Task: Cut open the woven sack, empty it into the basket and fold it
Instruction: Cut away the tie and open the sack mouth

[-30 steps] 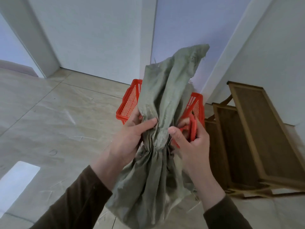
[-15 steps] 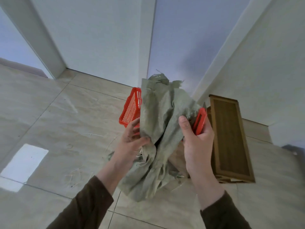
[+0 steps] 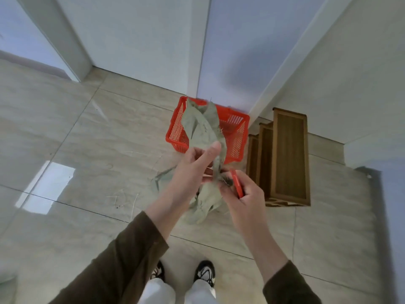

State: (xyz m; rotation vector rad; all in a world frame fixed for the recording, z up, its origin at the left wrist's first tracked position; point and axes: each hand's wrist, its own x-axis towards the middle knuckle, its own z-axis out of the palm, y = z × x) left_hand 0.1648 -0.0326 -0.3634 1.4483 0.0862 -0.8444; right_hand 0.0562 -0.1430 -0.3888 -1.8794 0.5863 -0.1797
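Observation:
The grey-green woven sack (image 3: 205, 128) is bunched up and held in the air over the floor. My left hand (image 3: 192, 170) grips its upper part, thumb pressed on the cloth. My right hand (image 3: 245, 194) pinches the sack lower down and also holds a slim red cutting tool (image 3: 237, 183). The sack's lower end (image 3: 201, 209) hangs crumpled below both hands. Behind the sack, a red plastic basket (image 3: 236, 132) stands on the floor; the sack's top hides part of it.
A stepped wooden shelf unit (image 3: 289, 156) lies on the floor right of the basket, against the wall. White walls and a door frame (image 3: 197, 51) close the far side. Loose fibre strands (image 3: 122, 198) litter the tiles. My shoes (image 3: 203, 273) show below.
The view has tilted downward, showing my legs and shoes. The sack has collapsed from a tall upright bundle into a smaller bunch. Both hands have lowered and shifted their grip on it.

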